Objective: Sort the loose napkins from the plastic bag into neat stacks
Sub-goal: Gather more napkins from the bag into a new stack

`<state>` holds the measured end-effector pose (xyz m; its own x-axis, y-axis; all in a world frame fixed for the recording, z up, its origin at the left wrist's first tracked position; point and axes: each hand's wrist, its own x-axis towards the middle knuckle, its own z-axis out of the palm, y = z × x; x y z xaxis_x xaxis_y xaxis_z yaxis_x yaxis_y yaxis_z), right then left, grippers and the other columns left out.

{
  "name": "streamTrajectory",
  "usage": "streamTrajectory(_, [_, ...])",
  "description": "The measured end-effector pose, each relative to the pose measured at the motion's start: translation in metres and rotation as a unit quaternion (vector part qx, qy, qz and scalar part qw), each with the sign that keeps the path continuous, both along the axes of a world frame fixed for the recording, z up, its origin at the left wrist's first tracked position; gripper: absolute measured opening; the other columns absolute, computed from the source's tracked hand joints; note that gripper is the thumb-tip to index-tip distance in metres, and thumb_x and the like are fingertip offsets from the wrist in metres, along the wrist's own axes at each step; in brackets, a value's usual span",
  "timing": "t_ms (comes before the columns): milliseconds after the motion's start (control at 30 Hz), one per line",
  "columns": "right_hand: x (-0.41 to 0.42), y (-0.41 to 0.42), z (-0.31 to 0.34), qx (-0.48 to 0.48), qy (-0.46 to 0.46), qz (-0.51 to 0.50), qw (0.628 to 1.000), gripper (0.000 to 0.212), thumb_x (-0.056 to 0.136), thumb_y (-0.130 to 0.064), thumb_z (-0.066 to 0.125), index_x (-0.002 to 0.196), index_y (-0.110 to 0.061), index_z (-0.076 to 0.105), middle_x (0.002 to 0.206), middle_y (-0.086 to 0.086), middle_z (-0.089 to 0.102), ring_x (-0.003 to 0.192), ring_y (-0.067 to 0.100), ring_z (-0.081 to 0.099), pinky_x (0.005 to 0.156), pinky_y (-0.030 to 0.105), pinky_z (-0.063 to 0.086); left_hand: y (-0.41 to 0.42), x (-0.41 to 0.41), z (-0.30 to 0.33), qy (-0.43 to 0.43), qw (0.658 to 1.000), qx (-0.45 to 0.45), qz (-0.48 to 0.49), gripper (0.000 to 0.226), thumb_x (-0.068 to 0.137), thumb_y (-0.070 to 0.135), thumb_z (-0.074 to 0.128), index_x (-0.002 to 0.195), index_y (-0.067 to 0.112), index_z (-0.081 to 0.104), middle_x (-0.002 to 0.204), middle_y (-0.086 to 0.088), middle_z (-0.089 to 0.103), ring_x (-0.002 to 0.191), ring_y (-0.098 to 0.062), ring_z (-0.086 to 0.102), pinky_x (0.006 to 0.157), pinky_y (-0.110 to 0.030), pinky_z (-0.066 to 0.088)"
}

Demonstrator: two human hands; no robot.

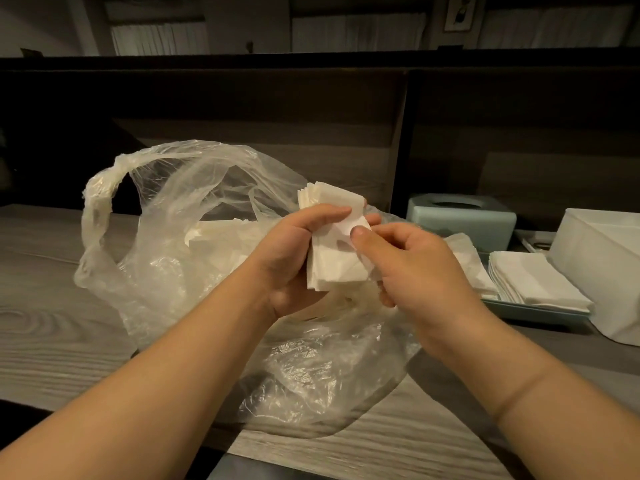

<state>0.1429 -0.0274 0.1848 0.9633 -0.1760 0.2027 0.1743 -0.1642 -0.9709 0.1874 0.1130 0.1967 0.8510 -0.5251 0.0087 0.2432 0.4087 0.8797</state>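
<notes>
We are reaching both bare forearms forward, hands meeting at centre. Our left hand [291,258] is curling fingers and thumb around a thick bundle of white folded paper napkins [334,258], while our right hand [412,268] is pinching its top sheet with the thumb.

- Two hands: the left hand [294,258] and the right hand [412,268], both on one wad of napkins [337,247].
- One clear plastic bag [180,244] on the worktop [52,306], with more loose napkins [214,233] inside; their number cannot be told.
- Two napkin stacks in one blue tray [540,311]: a neat stack [533,280] and a stack behind the wrist [471,268].
- One blue tissue box [460,220].
- One white container [602,258] at the right edge.
</notes>
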Motion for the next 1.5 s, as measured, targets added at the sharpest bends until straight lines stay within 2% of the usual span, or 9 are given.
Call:
streamTrajectory(100, [-0.001, -0.003, -0.001, -0.14, -0.14, -0.062, 0.978, 0.02, 0.089, -0.043, 0.072, 0.103, -0.036, 0.06, 0.098, -0.01, 0.057, 0.083, 0.002, 0.057, 0.065, 0.015, 0.047, 0.005, 0.007, 0.0, 0.069, 0.996, -0.055, 0.014, 0.043, 0.085, 0.031, 0.066, 0.117, 0.004, 0.074, 0.12, -0.015, 0.071, 0.108, -0.032, 0.069, 0.1, -0.044, 0.054])
streamTrajectory(167, [-0.003, -0.001, 0.0, -0.193, -0.187, -0.031, 0.963, 0.016, 0.09, -0.037, 0.073, 0.102, -0.034, 0.064, 0.102, -0.013, 0.049, 0.087, -0.003, 0.055, 0.07, 0.008, 0.045, 0.006, 0.006, 0.002, 0.093, 0.993, -0.069, 0.002, 0.045, 0.086, 0.033, 0.067, 0.12, 0.004, 0.068, 0.108, -0.016, 0.072, 0.096, -0.033, 0.073, 0.088, -0.042, 0.06])
streamTrajectory(267, [-0.001, 0.001, -0.005, -0.233, -0.19, -0.006, 0.954, 0.014, 0.094, -0.036, 0.068, 0.106, -0.031, 0.063, 0.105, -0.013, 0.046, 0.09, -0.001, 0.054, 0.072, 0.005, 0.044, 0.006, 0.004, 0.003, 0.095, 0.994, -0.061, 0.0, 0.038, 0.085, 0.03, 0.067, 0.114, 0.005, 0.067, 0.096, -0.013, 0.069, 0.084, -0.026, 0.071, 0.079, -0.038, 0.061])
streamTrajectory(433, [0.006, -0.005, -0.007, -0.211, -0.166, -0.009, 0.963, 0.008, 0.1, -0.029, 0.06, 0.095, -0.031, 0.055, 0.086, -0.011, 0.061, 0.078, 0.005, 0.058, 0.064, 0.017, 0.048, 0.014, 0.015, 0.004, 0.143, 0.976, -0.153, 0.058, 0.042, 0.086, 0.028, 0.068, 0.122, 0.007, 0.061, 0.097, -0.009, 0.067, 0.085, -0.021, 0.063, 0.1, -0.035, 0.049])
streamTrajectory(567, [0.009, -0.01, -0.013, -0.366, -0.099, 0.059, 0.924, 0.015, 0.094, -0.028, 0.067, 0.101, -0.039, 0.058, 0.073, -0.016, 0.064, 0.069, 0.0, 0.059, 0.061, 0.02, 0.046, 0.02, 0.02, 0.005, 0.159, 0.964, -0.196, 0.084, 0.038, 0.084, 0.028, 0.068, 0.114, 0.005, 0.06, 0.093, -0.007, 0.064, 0.079, -0.021, 0.059, 0.089, -0.031, 0.047])
streamTrajectory(900, [0.008, -0.016, -0.009, -0.49, 0.03, 0.173, 0.854, 0.103, 0.069, -0.06, 0.082, 0.152, -0.048, 0.023, 0.079, -0.012, 0.061, 0.075, 0.002, 0.057, 0.069, 0.025, 0.047, 0.02, 0.02, 0.005, 0.168, 0.958, -0.205, 0.108, 0.032, 0.087, 0.028, 0.066, 0.106, 0.002, 0.062, 0.09, -0.008, 0.063, 0.076, -0.021, 0.058, 0.094, -0.029, 0.044])
streamTrajectory(1100, [0.016, -0.019, -0.012, -0.455, -0.104, 0.042, 0.883, 0.041, 0.088, -0.048, 0.072, 0.126, -0.043, 0.058, 0.087, -0.021, 0.049, 0.082, -0.007, 0.047, 0.072, 0.014, 0.037, 0.02, 0.02, 0.006, 0.163, 0.96, -0.199, 0.107, 0.03, 0.088, 0.027, 0.065, 0.104, 0.003, 0.061, 0.093, -0.007, 0.062, 0.075, -0.02, 0.057, 0.084, -0.03, 0.046])
streamTrajectory(1233, [0.016, -0.02, -0.012, -0.543, -0.099, 0.068, 0.831, 0.051, 0.087, -0.047, 0.069, 0.137, -0.043, 0.055, 0.118, -0.025, 0.043, 0.118, -0.001, 0.034, 0.109, 0.029, 0.037, 0.02, 0.02, 0.006, 0.162, 0.963, -0.187, 0.108, 0.028, 0.087, 0.027, 0.065, 0.101, 0.003, 0.062, 0.089, -0.007, 0.063, 0.073, -0.02, 0.058, 0.081, -0.031, 0.047])
streamTrajectory(1500, [0.017, -0.015, -0.013, -0.574, -0.101, 0.015, 0.812, 0.028, 0.101, -0.045, 0.052, 0.126, -0.043, 0.064, 0.116, -0.017, 0.053, 0.115, 0.009, 0.044, 0.098, 0.033, 0.043, 0.019, 0.019, 0.006, 0.163, 0.965, -0.176, 0.108, 0.03, 0.084, 0.026, 0.067, 0.104, 0.004, 0.063, 0.091, -0.007, 0.063, 0.073, -0.02, 0.057, 0.078, -0.031, 0.048])
